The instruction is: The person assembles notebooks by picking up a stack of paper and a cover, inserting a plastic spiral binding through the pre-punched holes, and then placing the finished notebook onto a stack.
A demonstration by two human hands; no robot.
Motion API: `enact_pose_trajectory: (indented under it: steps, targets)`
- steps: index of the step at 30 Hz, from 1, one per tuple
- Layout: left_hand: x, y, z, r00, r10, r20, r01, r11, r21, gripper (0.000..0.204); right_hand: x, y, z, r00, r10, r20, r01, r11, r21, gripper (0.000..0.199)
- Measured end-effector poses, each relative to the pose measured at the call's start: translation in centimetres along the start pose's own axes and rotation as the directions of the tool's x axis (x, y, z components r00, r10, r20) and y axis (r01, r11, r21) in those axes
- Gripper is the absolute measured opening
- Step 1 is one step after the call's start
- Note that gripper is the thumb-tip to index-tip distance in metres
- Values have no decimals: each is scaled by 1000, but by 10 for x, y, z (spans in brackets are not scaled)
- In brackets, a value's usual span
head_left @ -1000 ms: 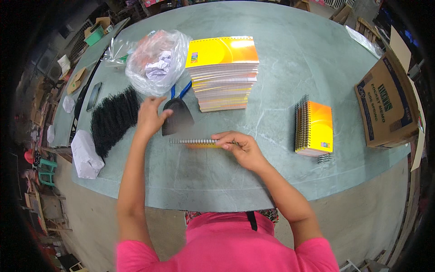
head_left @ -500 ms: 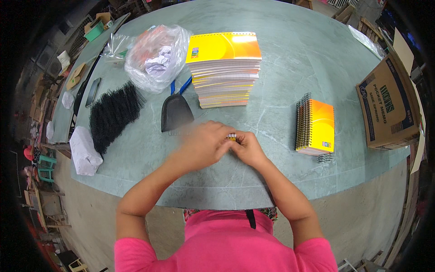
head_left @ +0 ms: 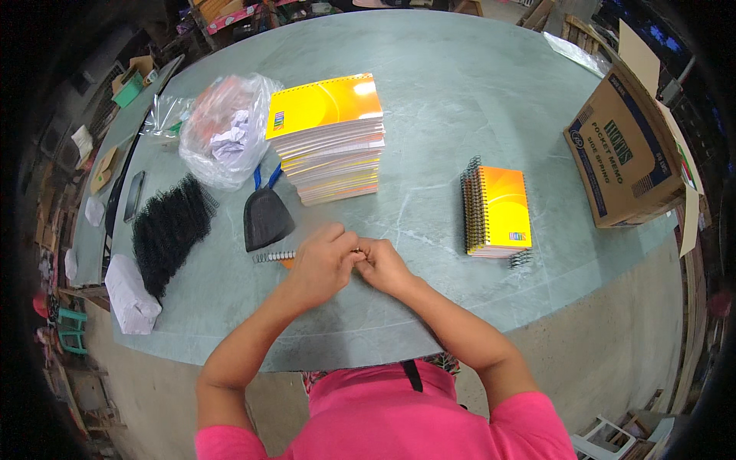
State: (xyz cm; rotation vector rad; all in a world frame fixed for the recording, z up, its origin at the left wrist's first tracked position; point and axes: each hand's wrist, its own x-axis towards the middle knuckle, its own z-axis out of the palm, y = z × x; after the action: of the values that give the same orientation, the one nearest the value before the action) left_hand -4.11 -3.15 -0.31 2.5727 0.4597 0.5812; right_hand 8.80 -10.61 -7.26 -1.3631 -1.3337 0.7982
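Note:
Both my hands meet above the near part of the table, closed round a small notepad (head_left: 287,264), mostly hidden; an orange bit of it shows. A dark spiral wire (head_left: 268,257) runs along its edge and sticks out past my left hand (head_left: 326,259). The fingers of that hand are bent over the pad. At the other end, my right hand (head_left: 385,267) pinches the pad's edge, close to the left fingertips. Beyond the hands stands a tall stack of yellow-orange notepads (head_left: 326,107) with punched edges. To the right is a smaller pile of spiral-bound notepads (head_left: 506,207).
Left lie a heap of black spiral wires (head_left: 172,234), a white paper-wrapped bundle (head_left: 132,295) and a black scoop-shaped tool (head_left: 267,218) with blue handles. A clear plastic bag (head_left: 230,130) holds crumpled paper. An open cardboard box (head_left: 625,153) stands at the right edge.
My view has shifted, so the table's things sit further left. My left hand, blurred before, is sharper, and the spiral wire and orange pad edge beside it show more plainly.

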Motion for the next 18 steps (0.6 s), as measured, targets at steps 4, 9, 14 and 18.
enact_pose_trajectory:
  steps: [4, 9, 14, 18]
  targets:
    - [-1, -1, 3, 999, -12, -50, 11, 999, -30, 15, 1, -3, -3, 1000, -7, 23, 7, 999, -31, 16]
    - [0, -4, -13, 999, -40, 28, 41, 999, -20, 25, -4, 12, 1, 997, 11, 75, -11, 1000, 5, 15]
    - [-14, -4, -36, 997, 23, 72, -19, 998, -54, 39, -9, -22, -11, 995, 66, 73, -59, 994, -95, 16]
    - [-23, -2, -31, 967, -159, 197, 154, 987, 43, 33, -19, -20, -23, 999, 32, -3, -32, 992, -124, 20]
